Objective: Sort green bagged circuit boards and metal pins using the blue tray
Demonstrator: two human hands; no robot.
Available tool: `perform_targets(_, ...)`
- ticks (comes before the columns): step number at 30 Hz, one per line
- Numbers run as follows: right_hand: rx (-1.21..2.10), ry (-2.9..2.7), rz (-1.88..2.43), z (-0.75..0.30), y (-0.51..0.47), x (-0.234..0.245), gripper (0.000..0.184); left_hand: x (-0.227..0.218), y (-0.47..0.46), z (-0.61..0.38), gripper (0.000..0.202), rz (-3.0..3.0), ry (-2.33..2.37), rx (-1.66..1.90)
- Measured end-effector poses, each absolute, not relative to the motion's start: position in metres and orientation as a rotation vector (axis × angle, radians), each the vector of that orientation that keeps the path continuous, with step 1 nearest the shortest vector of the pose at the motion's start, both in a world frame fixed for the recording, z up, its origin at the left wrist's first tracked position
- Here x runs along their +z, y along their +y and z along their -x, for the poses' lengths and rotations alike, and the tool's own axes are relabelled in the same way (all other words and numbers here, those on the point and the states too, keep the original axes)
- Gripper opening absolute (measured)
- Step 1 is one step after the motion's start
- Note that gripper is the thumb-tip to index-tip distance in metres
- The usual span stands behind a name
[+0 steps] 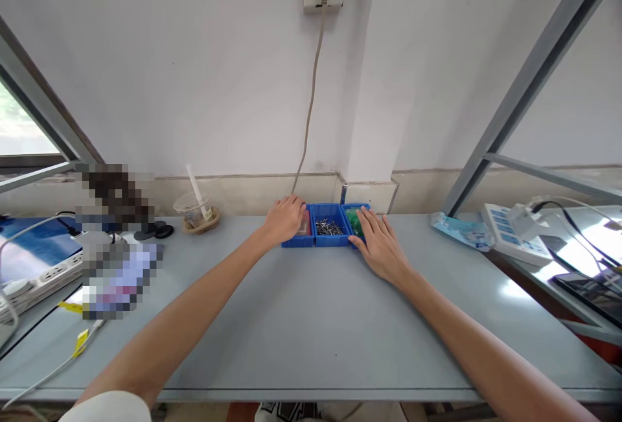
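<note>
Three small blue plastic bins stand side by side against the back of the grey table. Reddish contents show in the left bin [304,240]. In the middle bin [332,240] lie many small silver metal pieces, perhaps screws. Something bright green fills the right bin [356,209]. My left hand [286,220] is closed over the outer side of the left bin, its fingers together and their tips partly hidden. Across the right bin's outer side lies my right hand [381,245], fingers spread and thumb by the front corner, partly covering the green contents.
At the left are a plastic cup with a straw [193,207] in a woven holder, a power strip [53,273], cables and a blurred patch. A blue plastic packet [461,231] and a white socket box [515,234] lie right. A cord [313,85] hangs behind the bins.
</note>
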State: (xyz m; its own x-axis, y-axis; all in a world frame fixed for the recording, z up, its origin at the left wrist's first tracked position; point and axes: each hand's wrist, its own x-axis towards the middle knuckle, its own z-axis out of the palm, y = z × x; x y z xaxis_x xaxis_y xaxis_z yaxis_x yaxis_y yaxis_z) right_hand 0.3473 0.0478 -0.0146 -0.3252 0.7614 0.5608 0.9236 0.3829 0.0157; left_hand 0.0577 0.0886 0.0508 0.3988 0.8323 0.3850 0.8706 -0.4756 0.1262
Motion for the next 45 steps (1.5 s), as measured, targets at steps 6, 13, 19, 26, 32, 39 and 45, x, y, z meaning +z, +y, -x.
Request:
perform_targets(6, -0.438, -2.124, 1.424, -0.345, 0.046, -0.012, 0.071, 0.032, 0.119, -0.060, 0.043, 2.593, -1.583, -0.295)
perform_targets(13, -0.414, -2.099, 1.437, -0.343, 0.047, -0.014, 0.070, 0.032, 0.132, -0.070, 0.058, 2.553, -1.604, -0.208)
perform_targets(19, -0.404, -2.069, 1.469, -0.344, 0.047, -0.013, 0.069, 0.028, 0.123, -0.068, 0.066, 2.539, -1.620, -0.252)
perform_targets(26, -0.401, -2.066, 1.498, -0.343, 0.046, -0.014, 0.068, 0.033, 0.119, -0.062, 0.060, 2.549, -1.641, -0.386)
perform_targets(32, -0.348, -2.022, 1.507, -0.344, 0.044, -0.012, 0.069, 0.049, 0.101, -0.056, 0.051, 2.468, -1.576, -0.623)
perform_targets(39, -0.339, -2.015, 1.461, -0.342, 0.041, -0.012, 0.068, 0.106, 0.067, -0.010, 0.046, 2.325, -1.604, -0.905)
perform_targets(45, -0.322, -2.002, 1.445, -0.339, 0.041, -0.012, 0.069, 0.088, 0.019, 0.037, 0.054, 2.740, -1.850, -0.675)
